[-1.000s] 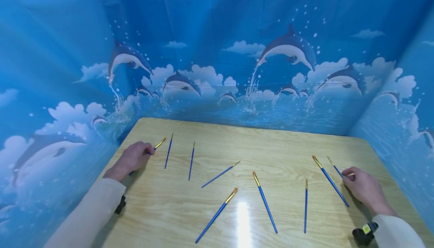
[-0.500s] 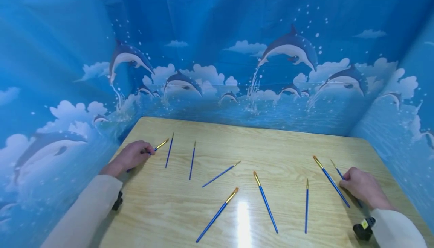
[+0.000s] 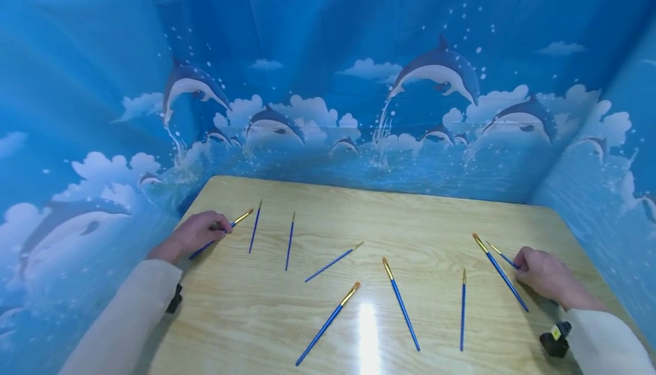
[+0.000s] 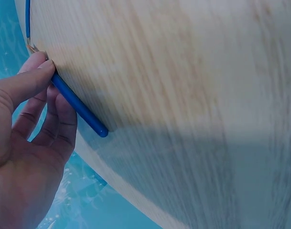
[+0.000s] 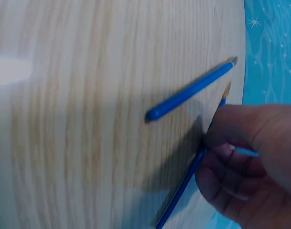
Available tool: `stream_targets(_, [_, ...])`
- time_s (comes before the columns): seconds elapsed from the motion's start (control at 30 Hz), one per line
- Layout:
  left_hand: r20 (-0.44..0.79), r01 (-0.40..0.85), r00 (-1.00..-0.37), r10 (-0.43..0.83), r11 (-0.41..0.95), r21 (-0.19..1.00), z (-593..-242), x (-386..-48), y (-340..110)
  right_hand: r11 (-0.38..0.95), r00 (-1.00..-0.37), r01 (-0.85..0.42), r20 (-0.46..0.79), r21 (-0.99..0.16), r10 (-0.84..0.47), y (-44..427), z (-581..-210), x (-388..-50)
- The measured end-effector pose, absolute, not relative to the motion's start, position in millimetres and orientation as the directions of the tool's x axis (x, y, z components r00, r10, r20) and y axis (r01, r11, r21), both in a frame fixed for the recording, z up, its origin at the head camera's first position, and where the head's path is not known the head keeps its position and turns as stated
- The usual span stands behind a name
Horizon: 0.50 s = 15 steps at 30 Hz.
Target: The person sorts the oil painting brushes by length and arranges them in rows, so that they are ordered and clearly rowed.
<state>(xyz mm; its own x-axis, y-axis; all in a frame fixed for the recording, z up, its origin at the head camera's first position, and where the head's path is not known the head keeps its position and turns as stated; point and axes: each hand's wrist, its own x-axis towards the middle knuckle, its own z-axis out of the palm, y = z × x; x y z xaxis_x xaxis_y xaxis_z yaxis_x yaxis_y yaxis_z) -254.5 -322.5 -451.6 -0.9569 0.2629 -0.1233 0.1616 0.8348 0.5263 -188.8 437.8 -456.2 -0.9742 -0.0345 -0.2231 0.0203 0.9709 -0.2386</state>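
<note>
At the table's left side my left hand (image 3: 195,234) pinches a paintbrush (image 4: 78,102) between thumb and fingertips. Its blue handle slants low over the wood, and the gold ferrule points away to the right. On the far right, my right hand (image 3: 547,275) grips a thinner blue paintbrush (image 5: 181,188) near its middle, bristles pointing away. Just left of that hand lies a wider paintbrush (image 3: 499,272), apart from the fingers. Two thin paintbrushes lie nearest my left hand, one close (image 3: 254,228) and one farther right (image 3: 289,242).
Across the middle of the wooden table (image 3: 230,318) lie more paintbrushes: a slanted thin one (image 3: 333,262), two wider ones (image 3: 325,326) (image 3: 401,305) and an upright-looking thin one (image 3: 463,312). A blue dolphin-print curtain (image 3: 328,79) encloses the back and sides.
The thin brush in my right hand has turned, its tip swinging left toward the wider brush. My left hand has shifted slightly left, showing more handle behind it.
</note>
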Motion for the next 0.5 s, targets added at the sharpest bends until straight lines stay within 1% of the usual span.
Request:
stream_targets(0.13, [-0.148,0.142,-0.955,0.256,0.836,0.530,-450,-256,-324,0.958,-0.981,-0.107,-0.128,-0.267,-0.146,442,-458,-190])
stream_targets(0.3, [-0.183,0.103,-0.955,0.235,0.837,0.538,-445,-255,-322,0.932,-0.964,-0.262,0.016,-0.251,-0.267,448,-462,-189])
stream_targets(0.37, [-0.185,0.105,-0.953,0.238,0.837,0.537,-444,-255,-321,0.926,-0.958,-0.284,0.052,-0.249,-0.281,450,-464,-188])
stream_targets(0.5, [-0.174,0.124,-0.952,0.252,0.836,0.534,-444,-254,-320,0.927,-0.964,-0.264,0.045,-0.268,-0.262,454,-465,-187])
